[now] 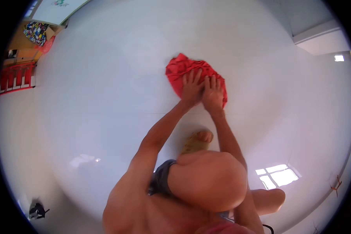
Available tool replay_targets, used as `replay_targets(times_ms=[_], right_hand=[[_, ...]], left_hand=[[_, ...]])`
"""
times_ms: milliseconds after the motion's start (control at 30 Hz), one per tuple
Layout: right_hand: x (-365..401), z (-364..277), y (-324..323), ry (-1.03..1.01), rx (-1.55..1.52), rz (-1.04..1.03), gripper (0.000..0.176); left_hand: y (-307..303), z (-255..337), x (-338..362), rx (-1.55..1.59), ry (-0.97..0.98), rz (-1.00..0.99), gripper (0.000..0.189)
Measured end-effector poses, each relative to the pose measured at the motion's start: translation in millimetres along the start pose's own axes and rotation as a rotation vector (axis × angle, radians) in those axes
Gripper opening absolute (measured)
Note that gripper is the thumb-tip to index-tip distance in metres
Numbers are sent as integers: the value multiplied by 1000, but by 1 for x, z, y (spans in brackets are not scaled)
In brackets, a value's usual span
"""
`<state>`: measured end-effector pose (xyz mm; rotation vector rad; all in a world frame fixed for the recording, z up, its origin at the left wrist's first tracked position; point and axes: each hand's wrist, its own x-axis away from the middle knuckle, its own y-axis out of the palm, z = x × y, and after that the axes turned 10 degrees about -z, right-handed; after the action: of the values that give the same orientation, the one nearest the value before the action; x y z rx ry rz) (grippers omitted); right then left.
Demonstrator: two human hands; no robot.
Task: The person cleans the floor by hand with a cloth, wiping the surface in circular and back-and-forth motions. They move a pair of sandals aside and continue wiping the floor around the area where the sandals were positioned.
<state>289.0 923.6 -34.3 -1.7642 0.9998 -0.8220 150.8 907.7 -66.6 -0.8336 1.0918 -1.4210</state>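
Note:
A crumpled red cloth (pixel 178 66) lies spread on the glossy pale floor (pixel 117 78) in front of me. My left hand (pixel 193 87) rests flat on its middle, fingers spread and pointing away from me. Close beside it, my right hand (pixel 213 93) presses on the right part of the cloth, its fingers stretched out. The thumbs of both hands come near each other, and the cloth under the palms is hidden. Neither hand grips the fabric.
My sandalled foot (pixel 199 140) and bent knee (pixel 210 179) are just behind the hands. At far left stand a red rack (pixel 17 78) and a patterned bag (pixel 36 33). A white ledge (pixel 319 37) juts in at upper right. A dark object (pixel 37 210) lies at lower left.

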Motion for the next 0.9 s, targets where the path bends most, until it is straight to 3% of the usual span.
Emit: replay_targets(times_ms=[167, 333, 600, 767, 900], right_hand=[[1, -10, -4, -10, -27, -24, 60], [51, -45, 25, -114, -119, -42, 61], [128, -96, 76, -243, -91, -109, 68], [124, -98, 71, -242, -117, -133, 69], [87, -89, 55, -226, -72, -154, 70]], left_hand=[[-11, 1, 8, 50, -10, -14, 61], [-22, 3, 84, 122, -122, -50, 53], [-36, 4, 204, 72, -239, -66, 56], [-33, 3, 205, 28, -276, -105, 58], [-33, -5, 161, 66, -268, -34, 59]])
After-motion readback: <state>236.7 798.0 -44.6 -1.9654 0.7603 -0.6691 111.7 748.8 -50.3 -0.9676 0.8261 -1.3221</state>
